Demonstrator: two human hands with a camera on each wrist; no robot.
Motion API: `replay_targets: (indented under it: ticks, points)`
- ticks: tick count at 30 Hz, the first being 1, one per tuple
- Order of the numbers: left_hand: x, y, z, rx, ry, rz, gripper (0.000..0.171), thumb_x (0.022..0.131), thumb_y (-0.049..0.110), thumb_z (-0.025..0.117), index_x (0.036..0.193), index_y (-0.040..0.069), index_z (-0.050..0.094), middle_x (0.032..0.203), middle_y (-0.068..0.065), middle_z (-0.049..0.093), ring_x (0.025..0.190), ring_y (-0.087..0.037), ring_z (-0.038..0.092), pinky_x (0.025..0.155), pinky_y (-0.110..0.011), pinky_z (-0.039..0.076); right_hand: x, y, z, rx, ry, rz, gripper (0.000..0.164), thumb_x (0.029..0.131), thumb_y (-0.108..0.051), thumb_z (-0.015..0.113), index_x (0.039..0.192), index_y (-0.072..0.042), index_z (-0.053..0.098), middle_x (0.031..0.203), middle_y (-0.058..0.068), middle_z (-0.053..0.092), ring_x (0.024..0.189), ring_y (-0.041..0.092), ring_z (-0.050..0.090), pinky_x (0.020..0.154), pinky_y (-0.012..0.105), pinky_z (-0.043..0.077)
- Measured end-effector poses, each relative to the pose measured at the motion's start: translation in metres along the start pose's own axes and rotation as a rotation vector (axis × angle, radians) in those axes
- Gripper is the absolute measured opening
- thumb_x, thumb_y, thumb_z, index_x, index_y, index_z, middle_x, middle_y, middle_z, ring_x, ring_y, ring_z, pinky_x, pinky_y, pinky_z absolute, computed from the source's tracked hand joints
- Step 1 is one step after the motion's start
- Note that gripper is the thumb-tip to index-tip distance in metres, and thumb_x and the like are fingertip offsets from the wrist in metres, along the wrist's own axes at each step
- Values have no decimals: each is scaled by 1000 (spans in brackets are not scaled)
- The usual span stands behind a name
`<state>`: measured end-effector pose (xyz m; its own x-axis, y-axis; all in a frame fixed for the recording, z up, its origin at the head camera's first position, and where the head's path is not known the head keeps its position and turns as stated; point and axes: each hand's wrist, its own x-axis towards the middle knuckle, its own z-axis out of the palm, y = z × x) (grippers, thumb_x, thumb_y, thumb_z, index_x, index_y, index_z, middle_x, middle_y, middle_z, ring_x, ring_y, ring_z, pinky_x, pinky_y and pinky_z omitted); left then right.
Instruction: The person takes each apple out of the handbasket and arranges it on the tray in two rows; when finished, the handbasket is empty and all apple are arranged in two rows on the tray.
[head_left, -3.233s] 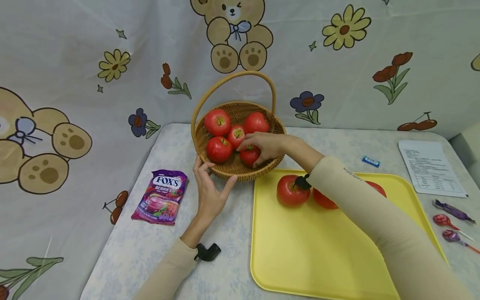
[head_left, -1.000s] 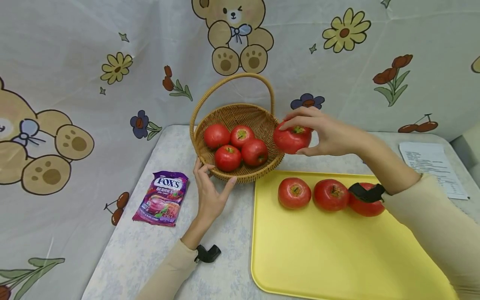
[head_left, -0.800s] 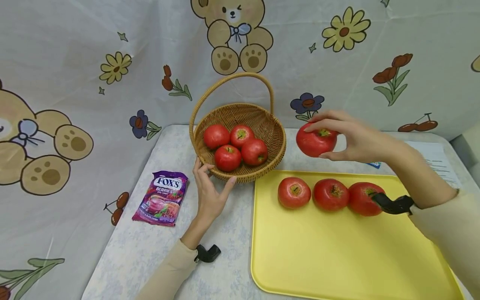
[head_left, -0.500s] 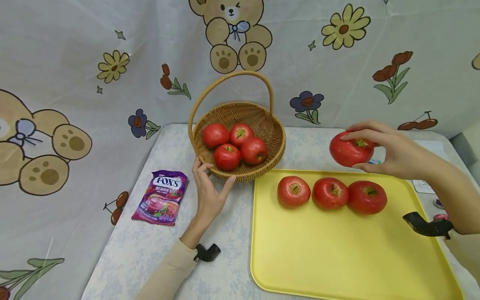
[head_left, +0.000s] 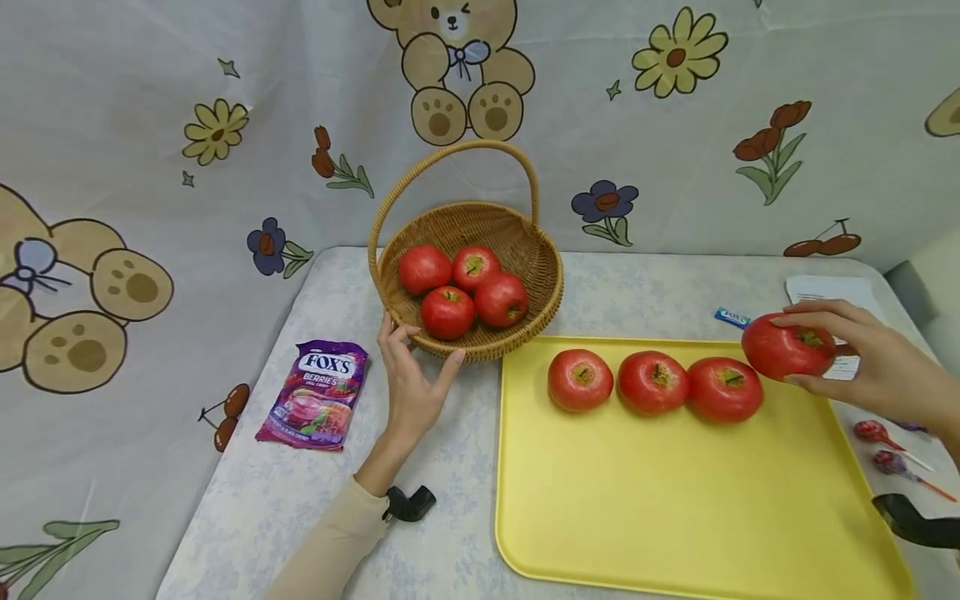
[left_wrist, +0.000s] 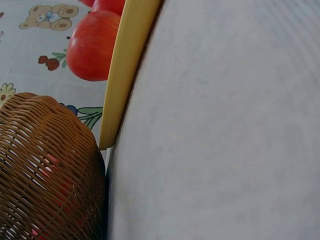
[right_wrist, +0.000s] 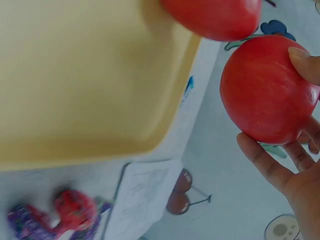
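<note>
A wicker basket (head_left: 536,321) with a tall arched handle stands at the back of the table, several red apples (head_left: 447,312) inside it. My left hand (head_left: 412,392) holds the basket at its near left rim, thumb and fingers spread along the edge. Out to the right, my right hand (head_left: 873,354) grips another red apple (head_left: 787,346) over the far right corner of the yellow tray (head_left: 637,508). In the right wrist view, thumb and fingertips pinch that apple (right_wrist: 270,90) from opposite sides. Three apples (head_left: 652,382) sit in a row along the tray's far side.
A purple candy bag (head_left: 317,396) lies left of the left hand. Beyond the tray is a small blue-wrapped candy (head_left: 731,317), with a printed sheet (head_left: 832,288) partly behind the right hand. Lollipops (head_left: 890,462) lie right of the tray. A patterned cloth (head_left: 480,67) hangs behind.
My right hand has taken an apple out of the basket and carried it right, past the three tray apples, and lower. The left hand stays at the basket rim.
</note>
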<state>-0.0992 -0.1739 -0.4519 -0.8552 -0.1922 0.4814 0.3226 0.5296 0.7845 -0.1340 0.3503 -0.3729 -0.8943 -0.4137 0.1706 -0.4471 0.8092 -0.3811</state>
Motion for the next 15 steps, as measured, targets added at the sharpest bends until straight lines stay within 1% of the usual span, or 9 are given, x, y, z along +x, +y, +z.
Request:
replay_targets:
  ticks: [1,2,5,8,9,12,15]
  points:
    - [0,-1,0,-3,0,4,58,87,32,74,117,4,34,160,-17,5,150,-31,6,104,-51,39,-4,4,1,4,-4,11,82,51,5,93,125,-7,59,131,21,48,104,-14,26,63,2,40]
    - [0,3,-1,-8,-2,-1,57,87,29,74,117,2,33,160,-19,5,150,-32,6,104,-52,38,-8,8,3,13,-12,24,82,51,4,93,125,-7,59,131,22,47,104,-15,25,63,2,40]
    - [1,2,0,-11,0,11,56,87,28,74,116,2,34,159,-19,5,150,-33,5,103,-53,38,-20,19,9,19,-42,58,81,53,0,94,125,-9,59,131,20,46,103,-15,25,61,10,46]
    - [2,3,-1,-1,2,9,58,87,30,74,117,2,33,159,-19,6,150,-32,6,104,-53,38,-29,26,17,27,-54,79,78,54,1,93,124,-9,60,131,19,46,103,-14,26,60,13,48]
    - [1,-1,0,5,4,16,59,87,33,73,117,2,33,160,-18,6,150,-30,6,103,-52,39,-32,27,19,24,-54,79,77,54,0,93,124,-10,60,131,19,46,103,-14,25,59,14,48]
    - [1,0,0,9,5,12,60,87,34,73,117,2,33,160,-17,5,150,-29,7,103,-51,39,-37,28,24,24,-52,74,77,53,1,92,123,-10,61,130,18,47,104,-13,26,62,10,45]
    - [0,0,0,3,2,15,59,87,31,74,117,2,33,160,-17,5,150,-31,8,102,-53,39,-41,28,27,8,-67,71,76,54,-1,93,123,-12,62,130,16,48,109,1,30,67,4,39]
